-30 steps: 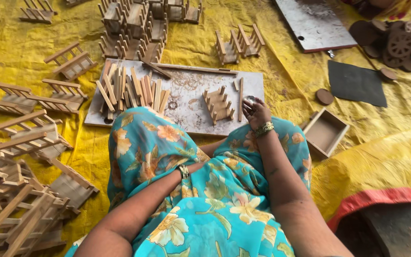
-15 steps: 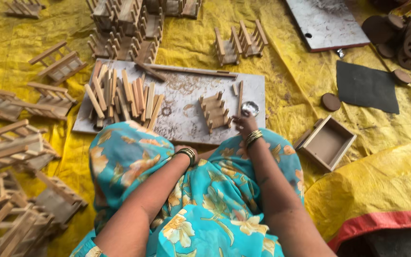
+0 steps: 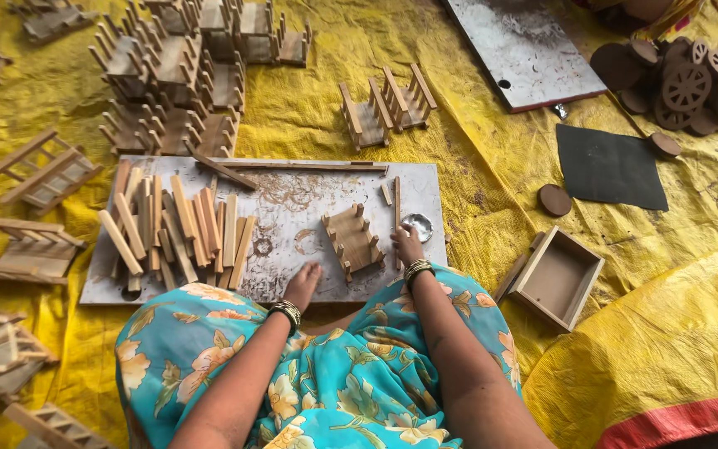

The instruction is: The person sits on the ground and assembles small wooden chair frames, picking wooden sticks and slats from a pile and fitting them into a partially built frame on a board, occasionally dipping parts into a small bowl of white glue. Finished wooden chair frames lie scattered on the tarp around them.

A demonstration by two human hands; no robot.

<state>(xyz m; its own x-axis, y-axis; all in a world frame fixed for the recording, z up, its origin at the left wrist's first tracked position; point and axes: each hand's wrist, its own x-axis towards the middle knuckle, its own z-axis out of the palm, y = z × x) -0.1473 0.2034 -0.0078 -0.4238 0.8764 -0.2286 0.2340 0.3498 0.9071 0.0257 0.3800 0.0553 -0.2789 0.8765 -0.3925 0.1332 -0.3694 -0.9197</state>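
Observation:
I sit at a grey work board [image 3: 292, 208] lying on a yellow sheet. My left hand [image 3: 302, 284] rests flat on the board's near edge, fingers apart, holding nothing. My right hand [image 3: 406, 244] touches the board beside a thin wooden stick [image 3: 397, 208], just under a small round metal dish [image 3: 418, 226]. Between the hands lies a small wooden slatted frame [image 3: 351, 239]. A heap of loose wooden sticks [image 3: 178, 226] covers the board's left half. Whether the right fingers pinch anything is hidden.
Finished wooden frames are stacked at the back [image 3: 180, 75], with two more [image 3: 386, 104] behind the board and others at the left [image 3: 31, 249]. An open wooden box [image 3: 557, 278], a black mat [image 3: 608, 166], wooden wheels [image 3: 687, 83] and a second grey board [image 3: 525, 50] lie to the right.
My left hand has come out from my lap onto the board's near edge. My right hand has shifted slightly left, next to the slatted frame. The view has moved closer.

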